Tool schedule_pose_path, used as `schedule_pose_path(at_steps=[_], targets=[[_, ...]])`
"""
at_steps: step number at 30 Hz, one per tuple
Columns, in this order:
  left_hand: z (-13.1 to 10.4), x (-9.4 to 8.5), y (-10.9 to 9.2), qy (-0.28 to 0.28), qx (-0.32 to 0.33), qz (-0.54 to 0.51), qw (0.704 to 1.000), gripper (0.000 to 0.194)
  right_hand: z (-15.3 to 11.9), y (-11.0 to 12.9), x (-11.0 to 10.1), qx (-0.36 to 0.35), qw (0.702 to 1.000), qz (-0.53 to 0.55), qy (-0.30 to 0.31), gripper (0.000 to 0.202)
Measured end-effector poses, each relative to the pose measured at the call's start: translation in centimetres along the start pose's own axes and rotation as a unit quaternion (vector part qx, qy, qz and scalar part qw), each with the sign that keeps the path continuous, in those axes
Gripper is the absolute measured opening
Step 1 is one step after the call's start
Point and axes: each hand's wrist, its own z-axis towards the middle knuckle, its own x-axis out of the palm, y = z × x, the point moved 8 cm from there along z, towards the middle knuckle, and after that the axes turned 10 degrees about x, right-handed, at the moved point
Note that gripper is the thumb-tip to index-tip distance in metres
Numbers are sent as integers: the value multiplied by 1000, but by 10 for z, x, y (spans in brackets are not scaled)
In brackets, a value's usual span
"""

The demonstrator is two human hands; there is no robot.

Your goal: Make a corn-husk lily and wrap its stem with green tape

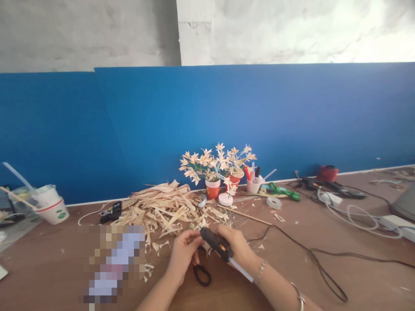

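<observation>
My right hand (238,244) is wrapped round a black hot glue gun (216,244), whose nozzle end points up and to the left. A pale glue stick (241,270) sticks out of its rear, toward my wrist. My left hand (184,252) is beside the nozzle end with thumb and fingers pinched together. What they hold, if anything, is too small and partly hidden to name. Just beyond the fingertips is a pale flower-like bit (203,222). A black loop (202,275) shows below my hands; I cannot tell whether it hangs or lies on the table.
Dry husk strips (165,207) are heaped at centre left. Behind stand potted pale flowers (212,188), a white cup of tools (253,185) and a tape roll (274,202). A black cord (301,246) crosses the right. Paper cups (53,211) stand left; a blurred patch (115,263) covers something nearby.
</observation>
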Motion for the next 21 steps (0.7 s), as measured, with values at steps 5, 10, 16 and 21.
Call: schedule_pose_path(at_steps=[5,10,16,21], targets=[[-2,-5,-3,-39,-15,-7,999,34,2,-17,-36,119,989,-32,-83,18],[-1,-14,-5,-86,-23,-76,993,32,-2,-70,-56,236,967,-95,33,20],[0,-14,-2,-92,-32,-81,992,34,-25,-152,-89,417,872,-255,29,33],[0,-13,-2,-89,-29,-92,991,33,-27,-152,-94,430,857,-282,28,38]])
